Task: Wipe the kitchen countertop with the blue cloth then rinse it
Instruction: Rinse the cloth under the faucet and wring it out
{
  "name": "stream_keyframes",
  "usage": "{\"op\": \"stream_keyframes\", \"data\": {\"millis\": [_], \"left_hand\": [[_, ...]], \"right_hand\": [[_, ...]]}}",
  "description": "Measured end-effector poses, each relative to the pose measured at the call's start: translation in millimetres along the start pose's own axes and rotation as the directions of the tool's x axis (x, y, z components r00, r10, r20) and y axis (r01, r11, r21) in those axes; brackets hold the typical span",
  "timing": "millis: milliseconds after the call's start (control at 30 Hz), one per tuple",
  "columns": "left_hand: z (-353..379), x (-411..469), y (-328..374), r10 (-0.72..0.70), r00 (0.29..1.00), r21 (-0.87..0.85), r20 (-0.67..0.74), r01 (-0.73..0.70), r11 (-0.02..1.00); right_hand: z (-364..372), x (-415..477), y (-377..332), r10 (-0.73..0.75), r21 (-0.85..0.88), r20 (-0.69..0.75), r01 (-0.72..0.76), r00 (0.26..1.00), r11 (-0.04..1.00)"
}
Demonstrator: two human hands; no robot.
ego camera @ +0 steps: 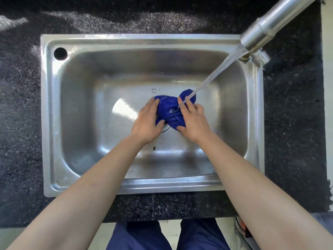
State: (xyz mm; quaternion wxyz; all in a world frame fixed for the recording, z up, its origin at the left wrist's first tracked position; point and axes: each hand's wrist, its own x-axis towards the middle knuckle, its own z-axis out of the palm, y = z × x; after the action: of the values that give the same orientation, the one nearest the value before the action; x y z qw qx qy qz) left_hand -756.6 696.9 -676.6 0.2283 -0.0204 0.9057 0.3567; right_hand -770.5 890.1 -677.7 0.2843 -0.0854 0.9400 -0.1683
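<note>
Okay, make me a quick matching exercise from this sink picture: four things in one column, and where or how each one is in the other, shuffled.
1 cloth
2 tap
3 round hole
4 countertop

A dark, speckled
B far left corner of the sink rim
C running, over the far right corner
D gripped between left hand and right hand

Pairs: 1-D, 2-C, 3-B, 4-A

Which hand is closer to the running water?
The right hand: water from the silver metal tap lands right beside it on the blue cloth; the left hand is farther.
</note>
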Motion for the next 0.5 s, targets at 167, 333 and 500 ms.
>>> {"op": "stream_keyframes", "data": {"millis": [167,333,500], "left_hand": [[17.3,17.4,5.1,0.001,0.998,0.126,0.055,-0.008,0.992],[21.0,10.1,8.3,0.027,1.0,0.015,0.009,-0.027,1.0],[1.3,3.7,26.1,0.051,0.998,-0.004,-0.046,-0.051,0.999]], "right_hand": [[3.4,-1.1,-0.6,-0.019,0.013,0.025,0.018,1.0,1.0],[-4.2,-11.8,-2.6,0.01,-0.019,0.057,-0.009,0.998,1.0],[-30.8,-22.7,-15.1,0.08,-0.009,-0.103,-0.081,0.991,0.997]]}}
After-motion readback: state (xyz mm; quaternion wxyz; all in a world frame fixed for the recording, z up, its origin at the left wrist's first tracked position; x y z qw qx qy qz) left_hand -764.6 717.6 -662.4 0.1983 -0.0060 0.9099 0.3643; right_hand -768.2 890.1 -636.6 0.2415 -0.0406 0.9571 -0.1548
